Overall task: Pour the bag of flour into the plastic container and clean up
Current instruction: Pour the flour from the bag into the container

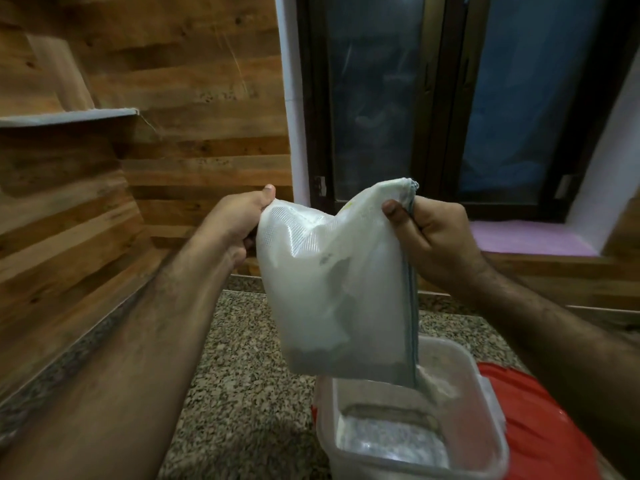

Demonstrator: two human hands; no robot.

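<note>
Both hands, left grip [239, 223] and right grip [433, 233], clamp an upturned flour bag [332, 285] above a clear plastic container [478, 393] on a speckled granite table [249, 393], wood-panelled walls [173, 98] and a dark window [450, 98] beyond.

Wood-look plank wall [173, 98] on the left with a small grey ledge shelf [69, 116], dark-framed glass window [450, 98] straight ahead, speckled granite countertop [242, 375] below. Pretty dim lighting.
</note>
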